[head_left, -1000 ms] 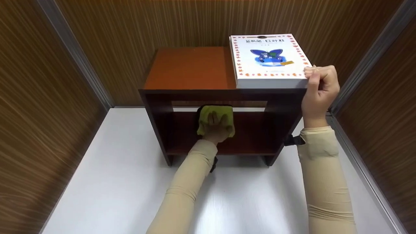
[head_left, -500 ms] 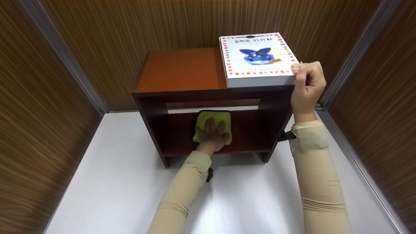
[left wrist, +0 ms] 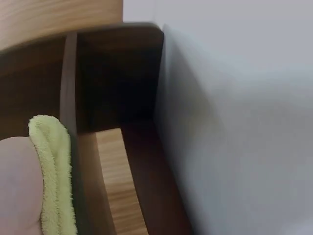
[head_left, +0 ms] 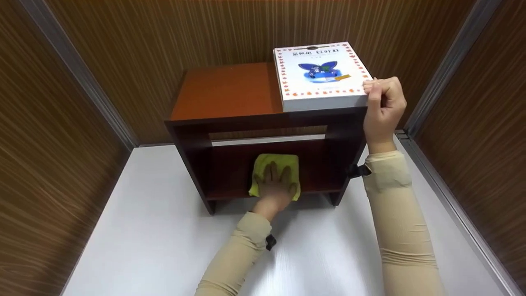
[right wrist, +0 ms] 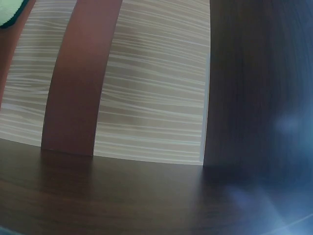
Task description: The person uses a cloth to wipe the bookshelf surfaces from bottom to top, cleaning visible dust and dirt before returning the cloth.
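In the head view, my left hand [head_left: 274,188] presses a yellow-green cloth [head_left: 283,161] flat on the lower board of a dark brown shelf unit [head_left: 230,174], fingers spread. The cloth reaches the board's front edge. The left wrist view shows the folded cloth [left wrist: 51,171] beside part of that hand [left wrist: 19,188]. On the right side of the unit's top lies a thick white book [head_left: 320,88] with a butterfly on its cover. Fingers curled, my right hand [head_left: 384,109] grips the book's front right corner. The right wrist view looks into the unit, with the cloth [right wrist: 11,11] at its corner.
The unit stands on a white surface [head_left: 156,230], close to the wood-grain back wall [head_left: 172,33]. Wood-grain panels also rise on the left [head_left: 53,131] and right [head_left: 472,107]. A reddish-brown top board [head_left: 226,90] shows beside the book.
My left hand has drawn the cloth forward along the lower board to its front edge. My right hand keeps its place at the book's corner; the head view has shifted slightly.
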`<state>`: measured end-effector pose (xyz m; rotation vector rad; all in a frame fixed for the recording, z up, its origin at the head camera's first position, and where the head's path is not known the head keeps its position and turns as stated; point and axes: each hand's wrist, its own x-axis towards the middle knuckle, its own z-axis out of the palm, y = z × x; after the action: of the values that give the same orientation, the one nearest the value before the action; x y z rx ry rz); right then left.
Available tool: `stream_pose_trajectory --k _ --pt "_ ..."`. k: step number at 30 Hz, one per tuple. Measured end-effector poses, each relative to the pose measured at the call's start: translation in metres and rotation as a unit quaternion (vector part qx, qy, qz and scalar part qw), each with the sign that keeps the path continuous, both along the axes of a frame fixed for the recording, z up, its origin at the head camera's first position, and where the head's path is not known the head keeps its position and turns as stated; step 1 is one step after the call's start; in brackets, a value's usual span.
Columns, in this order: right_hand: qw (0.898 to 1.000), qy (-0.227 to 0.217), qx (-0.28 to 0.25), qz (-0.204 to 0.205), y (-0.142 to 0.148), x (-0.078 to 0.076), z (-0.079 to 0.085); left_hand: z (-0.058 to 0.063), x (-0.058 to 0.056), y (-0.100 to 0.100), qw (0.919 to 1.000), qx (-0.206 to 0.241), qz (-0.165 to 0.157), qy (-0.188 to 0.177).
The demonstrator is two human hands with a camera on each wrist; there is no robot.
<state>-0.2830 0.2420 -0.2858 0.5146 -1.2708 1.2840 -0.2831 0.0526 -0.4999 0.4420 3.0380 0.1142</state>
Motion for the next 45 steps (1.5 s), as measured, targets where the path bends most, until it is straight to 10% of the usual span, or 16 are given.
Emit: stream_pose_trajectory --k 10,30,45 --pt "1.0 -0.002 -0.001 0.0 -0.002 0.001 0.001 0.002 0.006 0.006 1.0 0.003 0.007 0.003" --pt "1.0 -0.013 0.002 -0.006 -0.001 0.002 0.0 0.01 -0.037 0.018 0.999 0.003 0.018 -0.041" --pt "1.0 -0.022 -0.016 -0.004 -0.001 0.0 -0.002 0.011 -0.048 0.021 0.9984 0.011 0.023 -0.05"
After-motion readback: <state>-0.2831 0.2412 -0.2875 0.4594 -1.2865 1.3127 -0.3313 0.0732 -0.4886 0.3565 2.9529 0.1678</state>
